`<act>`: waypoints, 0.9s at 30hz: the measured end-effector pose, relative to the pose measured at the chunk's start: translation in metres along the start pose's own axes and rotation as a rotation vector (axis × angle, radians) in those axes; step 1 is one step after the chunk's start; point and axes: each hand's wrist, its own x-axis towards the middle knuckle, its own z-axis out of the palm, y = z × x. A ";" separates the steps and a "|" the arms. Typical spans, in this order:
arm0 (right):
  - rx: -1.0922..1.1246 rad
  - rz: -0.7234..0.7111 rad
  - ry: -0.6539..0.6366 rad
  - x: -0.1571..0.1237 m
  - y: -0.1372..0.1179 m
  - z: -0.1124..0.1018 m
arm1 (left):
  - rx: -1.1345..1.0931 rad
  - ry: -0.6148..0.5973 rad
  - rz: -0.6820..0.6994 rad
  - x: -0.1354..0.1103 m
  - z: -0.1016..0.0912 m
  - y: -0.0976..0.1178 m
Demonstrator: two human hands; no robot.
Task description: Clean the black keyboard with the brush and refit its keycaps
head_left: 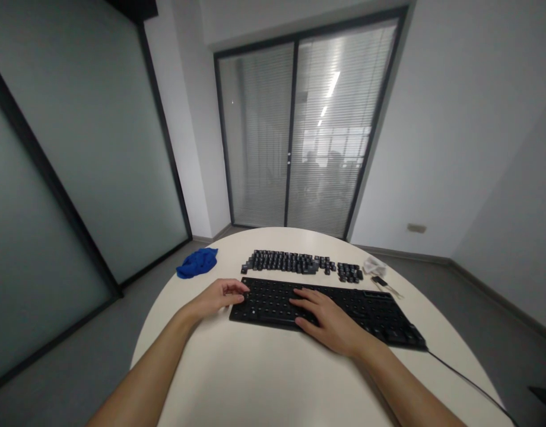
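A black keyboard (pixel 371 311) with its keycaps taken off lies across the round white table (pixel 264 379). My left hand (pixel 219 296) rests at the keyboard's left end, fingers curled over its corner. My right hand (pixel 329 320) lies flat on the middle of the keyboard with fingers stretched out and spread. Behind the keyboard, rows of loose black keycaps (pixel 300 264) are laid out on the table in the keyboard's layout.
A crumpled blue cloth (pixel 197 263) lies at the table's far left edge. A small white object (pixel 373 267) and a small black tool (pixel 382 283) sit at the far right. The keyboard's cable (pixel 469 382) runs off the right edge. Glass doors with blinds stand behind.
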 end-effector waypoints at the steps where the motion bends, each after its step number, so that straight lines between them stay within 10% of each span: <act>1: -0.003 0.000 -0.003 0.000 0.000 0.000 | 0.018 -0.036 -0.015 -0.001 -0.002 -0.002; 27: 0.004 -0.009 0.001 0.001 -0.001 -0.001 | 0.180 -0.090 -0.038 -0.007 0.005 -0.004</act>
